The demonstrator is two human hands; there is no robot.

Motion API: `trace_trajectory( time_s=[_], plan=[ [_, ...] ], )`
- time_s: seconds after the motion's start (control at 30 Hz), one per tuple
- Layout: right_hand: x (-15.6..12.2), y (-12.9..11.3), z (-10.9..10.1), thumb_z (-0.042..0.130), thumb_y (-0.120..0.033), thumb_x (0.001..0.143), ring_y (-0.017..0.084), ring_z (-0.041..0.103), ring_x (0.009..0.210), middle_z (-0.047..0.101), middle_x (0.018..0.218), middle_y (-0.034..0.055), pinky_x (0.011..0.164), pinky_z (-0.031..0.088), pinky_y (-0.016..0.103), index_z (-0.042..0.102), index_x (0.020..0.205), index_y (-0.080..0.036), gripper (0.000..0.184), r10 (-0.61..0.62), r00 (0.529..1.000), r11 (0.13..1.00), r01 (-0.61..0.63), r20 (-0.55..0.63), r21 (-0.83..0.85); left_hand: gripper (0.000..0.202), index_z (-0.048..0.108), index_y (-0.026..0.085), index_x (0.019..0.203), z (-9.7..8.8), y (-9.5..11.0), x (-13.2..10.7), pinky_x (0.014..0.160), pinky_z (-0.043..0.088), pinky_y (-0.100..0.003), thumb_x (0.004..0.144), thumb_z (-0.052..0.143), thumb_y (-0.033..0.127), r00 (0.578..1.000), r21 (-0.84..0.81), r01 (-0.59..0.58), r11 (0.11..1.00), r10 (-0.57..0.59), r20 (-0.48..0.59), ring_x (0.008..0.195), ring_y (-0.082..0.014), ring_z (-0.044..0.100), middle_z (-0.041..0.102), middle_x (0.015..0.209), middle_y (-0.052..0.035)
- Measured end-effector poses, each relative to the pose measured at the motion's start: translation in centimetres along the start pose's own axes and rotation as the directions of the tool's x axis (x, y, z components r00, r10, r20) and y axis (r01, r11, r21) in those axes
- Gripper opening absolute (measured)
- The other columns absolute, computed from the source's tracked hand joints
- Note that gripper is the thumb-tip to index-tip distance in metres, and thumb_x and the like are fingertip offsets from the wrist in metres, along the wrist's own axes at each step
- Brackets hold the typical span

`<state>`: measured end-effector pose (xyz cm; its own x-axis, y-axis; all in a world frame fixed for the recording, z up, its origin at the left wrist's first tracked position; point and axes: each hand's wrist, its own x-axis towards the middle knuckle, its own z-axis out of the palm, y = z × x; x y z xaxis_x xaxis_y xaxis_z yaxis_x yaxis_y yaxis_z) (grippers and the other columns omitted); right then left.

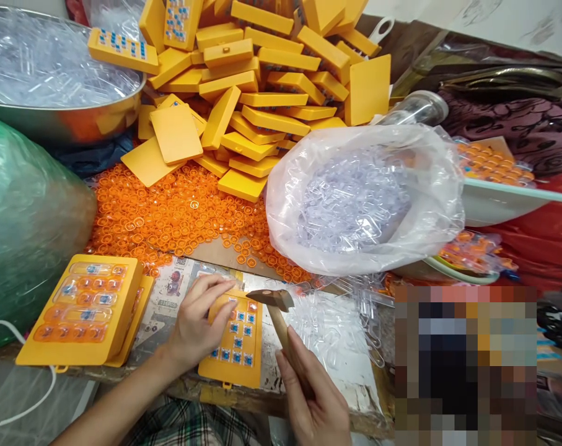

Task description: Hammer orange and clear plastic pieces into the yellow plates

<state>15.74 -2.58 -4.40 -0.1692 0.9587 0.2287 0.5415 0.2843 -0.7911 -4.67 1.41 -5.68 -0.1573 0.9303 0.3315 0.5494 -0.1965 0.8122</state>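
Note:
A yellow plastic panel with blue-and-white switch-like squares lies on the worktable. My left hand rests over its upper left part, thumb and fingers curled near each other; whatever they pinch is hidden. An orange ring sits at the panel's upper right corner. In my right hand is a hammer, gripped by its wooden handle, its worn metal head just above the panel's upper right. To the left, another yellow panel, fitted with clear and orange covers, lies stacked on a similar one.
Behind are a heap of orange rings and a tall pile of yellow panels. A white plastic bag of clear parts stands right of centre. A metal basin and a green bag flank the left.

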Motion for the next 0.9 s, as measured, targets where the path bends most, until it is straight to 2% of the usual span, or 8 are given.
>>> trace_trajectory(
  time_s=[0.1, 0.17, 0.3, 0.5, 0.6, 0.67, 0.73, 0.9],
  plan=[
    [-0.3, 0.5, 0.8, 0.058, -0.024, 0.088, 0.020, 0.066, 0.100, 0.064, 0.123, 0.0063, 0.085, 0.056, 0.033, 0.051, 0.133, -0.028, 0.046, 0.171, 0.985, 0.983, -0.171, 0.007, 0.071, 0.020, 0.068, 0.018, 0.099, 1.3, -0.3, 4.1, 0.090, 0.050, -0.035, 0.087, 0.052, 0.014, 0.993, 0.131, -0.032, 0.991, 0.017, 0.115, 0.100, -0.0207, 0.060, 0.067, 0.105, -0.0086],
    [-0.6, 0.6, 1.3, 0.063, -0.028, 0.084, 0.016, 0.068, 0.078, 0.064, 0.119, 0.0083, 0.071, 0.059, 0.029, 0.046, 0.137, -0.026, 0.056, 0.282, 0.959, 0.954, -0.285, 0.038, 0.097, 0.017, 0.069, 0.017, 0.089, 2.3, -0.8, 6.2, 0.086, 0.051, -0.037, 0.085, 0.053, 0.012, 0.986, 0.164, -0.018, 0.986, -0.009, 0.165, 0.094, -0.0220, 0.062, 0.070, 0.096, -0.0081],
    [-1.1, 0.7, 2.2, 0.072, -0.024, 0.073, 0.007, 0.052, 0.048, 0.065, 0.108, 0.0069, 0.046, 0.052, 0.023, 0.042, 0.140, -0.026, 0.073, 0.312, 0.948, 0.940, -0.318, 0.063, 0.127, 0.017, 0.069, 0.019, 0.084, 3.1, -1.5, 7.4, 0.077, 0.053, -0.033, 0.085, 0.053, 0.013, 0.975, 0.169, 0.000, 0.986, -0.038, 0.219, 0.080, -0.0192, 0.064, 0.070, 0.081, -0.0036],
    [-0.2, 1.3, 2.5, 0.073, -0.020, 0.071, 0.007, 0.051, 0.047, 0.066, 0.115, 0.0079, 0.050, 0.054, 0.023, 0.044, 0.139, -0.026, 0.075, 0.283, 0.955, 0.948, -0.293, 0.092, 0.123, 0.019, 0.069, 0.019, 0.085, 2.4, -2.5, 6.9, 0.078, 0.052, -0.036, 0.085, 0.051, 0.012, 0.975, 0.188, -0.028, 0.982, -0.014, 0.222, 0.086, -0.0220, 0.061, 0.064, 0.092, -0.0082],
    [-0.3, 1.4, 2.1, 0.072, -0.021, 0.075, 0.011, 0.060, 0.056, 0.068, 0.113, 0.0093, 0.054, 0.056, 0.024, 0.044, 0.139, -0.024, 0.070, 0.246, 0.966, 0.959, -0.253, 0.075, 0.125, 0.021, 0.068, 0.019, 0.091, 1.5, -2.4, 6.1, 0.078, 0.051, -0.039, 0.087, 0.048, 0.013, 0.979, 0.192, -0.043, 0.980, 0.003, 0.202, 0.088, -0.0245, 0.059, 0.063, 0.089, -0.0092],
    [-0.8, 1.2, 1.4, 0.066, -0.020, 0.081, 0.017, 0.068, 0.079, 0.066, 0.116, 0.0083, 0.069, 0.058, 0.027, 0.046, 0.137, -0.026, 0.060, 0.179, 0.984, 0.979, -0.180, 0.022, 0.097, 0.022, 0.065, 0.019, 0.103, 0.7, -1.8, 4.7, 0.080, 0.051, -0.039, 0.089, 0.048, 0.016, 0.981, 0.177, -0.055, 0.983, 0.020, 0.194, 0.090, -0.0239, 0.059, 0.064, 0.092, -0.0088],
    [-1.3, 0.7, 0.5, 0.058, -0.015, 0.086, 0.018, 0.066, 0.097, 0.063, 0.121, 0.0065, 0.083, 0.055, 0.029, 0.046, 0.137, -0.030, 0.054, 0.077, 0.997, 0.996, -0.076, -0.023, 0.048, 0.027, 0.059, 0.018, 0.115, -0.1, -1.0, 2.6, 0.083, 0.050, -0.038, 0.089, 0.051, 0.020, 0.978, 0.133, -0.086, 0.987, 0.058, 0.200, 0.092, -0.0225, 0.059, 0.066, 0.096, -0.0080],
    [-1.8, -0.7, -1.0, 0.050, -0.005, 0.088, 0.016, 0.065, 0.098, 0.065, 0.112, 0.0051, 0.084, 0.053, 0.026, 0.044, 0.139, -0.032, 0.058, -0.111, 0.993, 0.989, 0.113, 0.031, -0.097, 0.043, 0.047, 0.018, 0.131, 0.1, 0.4, -1.5, 0.087, 0.047, -0.042, 0.088, 0.053, 0.020, 0.969, 0.047, -0.154, 0.987, 0.142, 0.200, 0.098, -0.0242, 0.057, 0.069, 0.091, -0.0070]
  ],
)
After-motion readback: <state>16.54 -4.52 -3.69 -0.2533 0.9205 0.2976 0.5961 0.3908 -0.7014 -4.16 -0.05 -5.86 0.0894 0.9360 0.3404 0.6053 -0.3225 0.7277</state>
